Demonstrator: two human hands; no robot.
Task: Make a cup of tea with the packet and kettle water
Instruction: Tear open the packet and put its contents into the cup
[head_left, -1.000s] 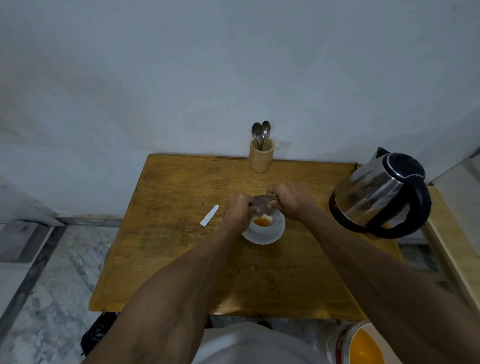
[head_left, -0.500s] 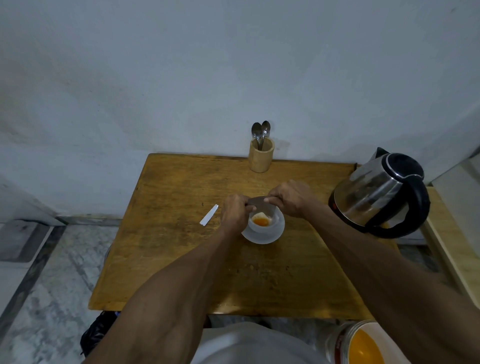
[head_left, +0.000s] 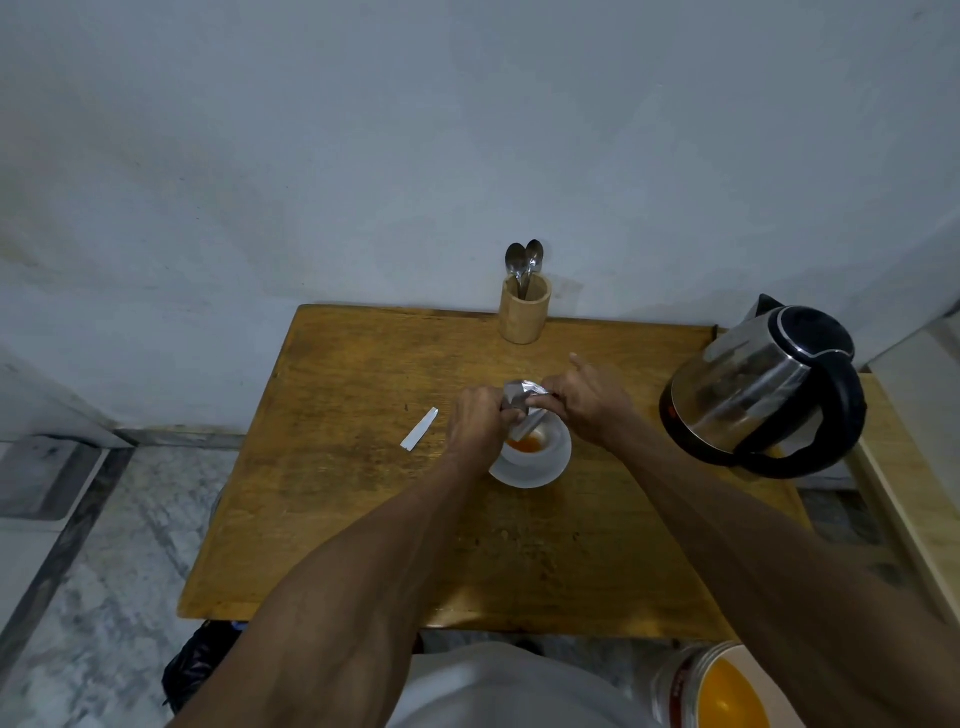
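A white cup (head_left: 540, 457) stands mid-table with orange powder (head_left: 524, 445) in its bottom. Directly over it I hold a small silver packet (head_left: 521, 396), tilted so its lower end dips into the cup. My left hand (head_left: 478, 421) pinches the packet's left side and my right hand (head_left: 587, 402) pinches its right side, index finger raised. The steel kettle (head_left: 763, 384) with black lid and handle stands at the table's right edge, to the right of my right hand.
A torn-off white strip (head_left: 418, 429) lies on the wooden table (head_left: 337, 467) left of the cup. A wooden holder (head_left: 524, 314) with two spoons (head_left: 524, 262) stands at the back edge against the wall. An open orange-filled tub (head_left: 719, 686) sits below the table's front right.
The packet has been tipped further up and crumpled between both hands, its silver inside now showing. My right index finger has lifted. Cup and kettle stay put.
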